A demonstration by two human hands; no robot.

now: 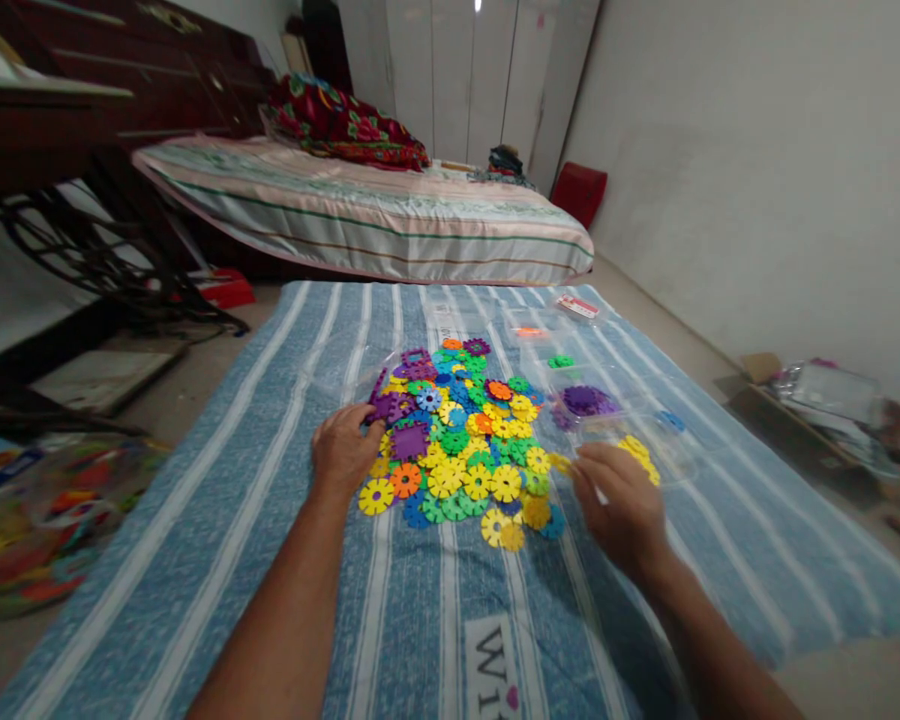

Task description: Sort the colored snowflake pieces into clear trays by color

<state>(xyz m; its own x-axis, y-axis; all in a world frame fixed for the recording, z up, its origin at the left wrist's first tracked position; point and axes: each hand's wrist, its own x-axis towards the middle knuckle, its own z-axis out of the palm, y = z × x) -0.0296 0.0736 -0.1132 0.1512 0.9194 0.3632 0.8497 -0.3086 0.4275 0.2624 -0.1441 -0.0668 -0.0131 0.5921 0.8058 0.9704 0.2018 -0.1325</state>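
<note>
A heap of colourful plastic snowflake discs (450,470), mostly yellow, green, blue, orange and purple, lies spread on the striped cloth. My left hand (346,448) is at the heap's left edge, its fingers closed on a purple piece (377,385). Over on the right, my right hand (619,505) pinches a yellow snowflake disc (560,463) just beside the heap. Clear plastic boxes stand past that hand: one holds purple discs (589,400), another yellow discs (640,458). Green discs (561,361) and an orange disc (529,331) lie in clear compartments farther back.
The blue and white striped cloth (247,480) covers the surface under the heap. A small red-labelled packet (577,306) lies at its far right. Beyond stands a bed (390,220). A bag of colourful pieces (67,520) is low on the left, and a cardboard box (817,430) on the right.
</note>
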